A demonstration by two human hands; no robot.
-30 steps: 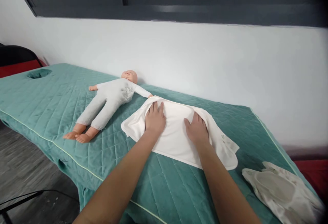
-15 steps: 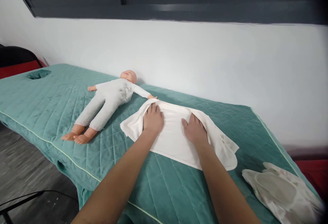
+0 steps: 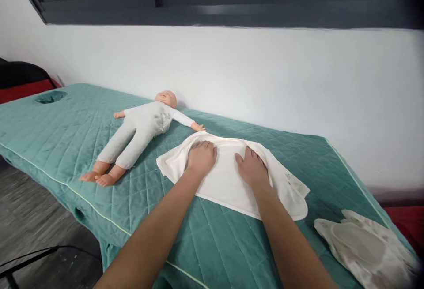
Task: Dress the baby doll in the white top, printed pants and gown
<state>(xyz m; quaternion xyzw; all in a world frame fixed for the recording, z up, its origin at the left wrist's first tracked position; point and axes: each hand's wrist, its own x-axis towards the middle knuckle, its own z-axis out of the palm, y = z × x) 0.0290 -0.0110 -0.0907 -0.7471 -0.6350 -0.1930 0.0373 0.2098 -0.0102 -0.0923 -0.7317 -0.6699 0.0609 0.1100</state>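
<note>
A white baby garment (image 3: 223,183) lies spread on the green quilted bed cover (image 3: 212,236), its side panels folded outward. On its left part rests my left hand (image 3: 202,156), palm down, with the fingers stretched towards the far edge. My right hand (image 3: 252,167) lies flat on the right part, fingertips against the fold of the side panel and thumb apart. Neither hand grips anything I can see. To the left a baby doll (image 3: 145,117) in white clothing lies on its back, one hand close to the garment's far edge.
A crumpled pale cloth item (image 3: 361,245) lies at the bed's near right corner. The white wall (image 3: 265,81) and a dark window frame (image 3: 265,9) stand behind the bed. A round hole (image 3: 51,97) is in the cover at the far left.
My left hand has slid slightly right and nearer to me, and the garment's far left edge sits a little lower. My right hand has stayed in place.
</note>
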